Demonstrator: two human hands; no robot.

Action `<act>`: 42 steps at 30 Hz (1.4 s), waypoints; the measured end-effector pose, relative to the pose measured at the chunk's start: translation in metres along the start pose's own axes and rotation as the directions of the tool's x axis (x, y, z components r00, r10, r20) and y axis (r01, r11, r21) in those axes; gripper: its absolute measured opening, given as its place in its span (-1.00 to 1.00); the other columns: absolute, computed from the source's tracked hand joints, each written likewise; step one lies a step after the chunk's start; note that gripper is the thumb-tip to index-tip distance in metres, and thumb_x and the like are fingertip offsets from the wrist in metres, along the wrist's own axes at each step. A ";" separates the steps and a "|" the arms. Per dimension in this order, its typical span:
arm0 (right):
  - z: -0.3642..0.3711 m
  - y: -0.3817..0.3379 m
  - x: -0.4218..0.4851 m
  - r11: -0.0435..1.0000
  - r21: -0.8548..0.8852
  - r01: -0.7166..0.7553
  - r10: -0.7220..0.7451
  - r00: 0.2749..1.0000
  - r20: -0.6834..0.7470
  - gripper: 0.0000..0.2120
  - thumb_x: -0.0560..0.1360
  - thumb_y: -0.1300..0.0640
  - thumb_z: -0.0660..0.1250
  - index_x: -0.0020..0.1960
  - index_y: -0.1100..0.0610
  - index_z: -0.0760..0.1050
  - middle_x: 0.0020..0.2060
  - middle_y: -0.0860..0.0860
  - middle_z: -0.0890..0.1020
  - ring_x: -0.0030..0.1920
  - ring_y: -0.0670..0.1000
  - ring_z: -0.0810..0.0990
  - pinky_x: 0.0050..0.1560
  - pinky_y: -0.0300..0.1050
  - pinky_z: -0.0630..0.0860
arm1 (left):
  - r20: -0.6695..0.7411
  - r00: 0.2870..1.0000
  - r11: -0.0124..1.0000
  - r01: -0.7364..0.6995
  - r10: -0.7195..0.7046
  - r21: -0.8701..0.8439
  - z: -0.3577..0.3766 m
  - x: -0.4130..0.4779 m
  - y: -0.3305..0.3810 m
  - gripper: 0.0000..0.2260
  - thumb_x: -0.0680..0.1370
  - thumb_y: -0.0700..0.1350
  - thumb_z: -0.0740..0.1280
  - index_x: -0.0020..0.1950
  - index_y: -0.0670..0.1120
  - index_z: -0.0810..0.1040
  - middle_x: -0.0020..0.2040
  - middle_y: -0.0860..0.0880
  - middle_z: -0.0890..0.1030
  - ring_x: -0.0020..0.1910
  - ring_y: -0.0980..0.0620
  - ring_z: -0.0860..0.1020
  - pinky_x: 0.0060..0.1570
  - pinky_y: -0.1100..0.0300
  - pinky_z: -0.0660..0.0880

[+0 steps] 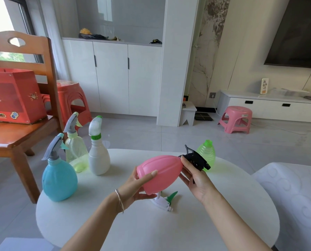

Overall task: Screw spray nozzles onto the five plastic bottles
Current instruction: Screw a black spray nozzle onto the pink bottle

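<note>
White round desk [114,223] carried everything. Wooden chair [15,134] stood beyond its left edge, with a red paper bag [11,95] on the seat.

Blue bottle [59,180] stood upright at the desk's left edge, grey nozzle on top. Behind it stood a clear yellowish bottle [77,151], also upright, also with a grey nozzle. White bottle [99,158] stood just right of the yellowish one, touching or nearly so, with a white nozzle and green collar fitted.

Pink bottle [160,173] was off the desk, mid-air over the centre, tilted almost flat, base toward the left, neck up and to the right.

Green bottle [207,153] stood upright at the far right, neck open, no nozzle. Lower part was hidden behind the right hand.

Left grip [134,189] was wrapped round the pink bottle's base: thumb across the upper side, fingers underneath. Right grip [196,180] was curled round the black nozzle [194,158], fingertips at the collar where it met the pink bottle's neck. Couldn't tell how far the thread was seated.

Loose white nozzle with a green trigger [164,201] lay flat on the desk directly below the pink bottle, partly hidden by it.

Thin bracelet [120,200] was on the left wrist.
</note>
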State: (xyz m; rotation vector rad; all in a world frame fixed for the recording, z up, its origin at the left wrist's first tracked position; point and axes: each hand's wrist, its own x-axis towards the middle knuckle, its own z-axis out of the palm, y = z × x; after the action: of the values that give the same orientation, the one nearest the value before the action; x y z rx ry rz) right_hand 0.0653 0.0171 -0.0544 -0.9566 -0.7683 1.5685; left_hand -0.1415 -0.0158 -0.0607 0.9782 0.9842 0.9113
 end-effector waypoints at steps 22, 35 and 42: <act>0.106 0.027 -0.032 0.776 -0.582 0.245 0.037 0.902 0.430 -0.26 0.22 -0.33 0.45 0.33 -0.17 0.35 0.25 -0.19 0.54 0.22 -0.16 0.53 0.25 -0.08 0.48 | -0.193 0.917 0.929 -0.314 0.350 0.195 -0.055 -0.057 0.023 -0.63 0.39 0.14 0.25 0.20 0.22 0.37 0.10 0.06 0.54 -0.05 0.14 0.61 -0.30 0.29 0.58; 0.151 0.076 -0.015 0.677 -0.630 0.379 -0.035 0.872 0.488 -0.14 0.19 0.06 0.62 0.28 -0.23 0.17 0.19 -0.17 0.43 0.17 -0.16 0.48 -0.08 -0.34 0.54 | -0.367 0.290 0.450 -0.312 0.884 0.837 -0.137 -0.088 0.035 -0.51 0.40 0.20 0.31 0.24 0.00 0.43 0.11 0.10 0.49 0.09 0.16 0.47 0.13 0.28 0.42; 0.160 0.128 0.009 0.601 -0.677 0.426 -0.005 0.848 0.529 -0.05 0.13 0.03 0.63 0.33 -0.26 0.15 0.25 -0.20 0.39 0.18 -0.21 0.44 -0.02 -0.38 0.49 | -0.586 0.408 0.663 -0.067 0.700 0.746 -0.198 -0.079 -0.018 -0.10 0.30 0.10 0.51 0.49 -0.08 0.10 0.44 -0.13 0.24 0.41 -0.09 0.26 0.38 -0.02 0.25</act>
State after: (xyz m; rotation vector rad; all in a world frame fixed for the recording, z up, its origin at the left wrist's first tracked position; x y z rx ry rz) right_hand -0.1351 0.0022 -0.0922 -1.0029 -1.9810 1.2237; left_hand -0.3475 -0.0481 -0.1062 1.4138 2.0785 1.6518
